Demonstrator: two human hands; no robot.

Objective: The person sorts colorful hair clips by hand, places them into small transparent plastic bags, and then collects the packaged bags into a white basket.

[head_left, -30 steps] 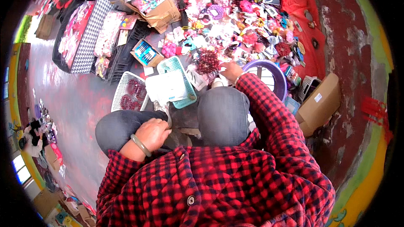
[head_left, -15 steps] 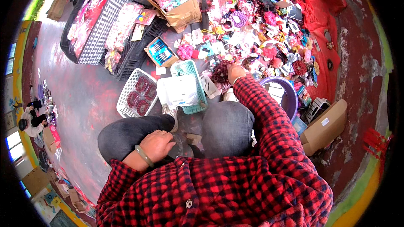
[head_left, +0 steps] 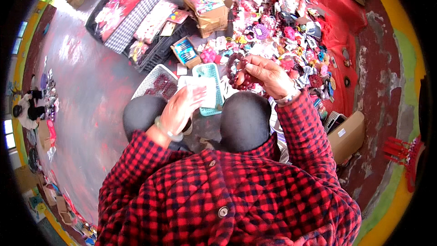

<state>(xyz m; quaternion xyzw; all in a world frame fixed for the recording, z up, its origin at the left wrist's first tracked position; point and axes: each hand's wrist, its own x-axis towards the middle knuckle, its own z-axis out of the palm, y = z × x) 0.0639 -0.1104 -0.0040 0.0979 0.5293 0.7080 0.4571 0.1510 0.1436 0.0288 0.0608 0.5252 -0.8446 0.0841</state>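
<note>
My right hand (head_left: 272, 78) is raised above my right knee, fingers closed on a dark red beaded bracelet (head_left: 235, 73) that hangs in loops from the fingertips. My left hand (head_left: 182, 109) is above the gap between my knees, fingers stretched out and slightly smeared, with nothing seen in it. Behind its fingers lies a white packet (head_left: 210, 94), resting across a teal plastic basket (head_left: 216, 71). A white plastic basket (head_left: 144, 81) beside it holds several similar dark red beaded loops (head_left: 164, 85); my hand and knee partly cover it.
A large heap of hair ornaments (head_left: 291, 36) spreads over red cloth (head_left: 343, 27) at the far right. Far left are a black crate (head_left: 157, 50), a checked bag (head_left: 132, 13) and cardboard boxes (head_left: 213, 22). A carton (head_left: 348, 137) stands at right. Another person (head_left: 28, 109) is far left.
My right hand has lifted from the heap with the beaded bracelet and come closer. My left hand has left my knee and moved forward to the white packet.
</note>
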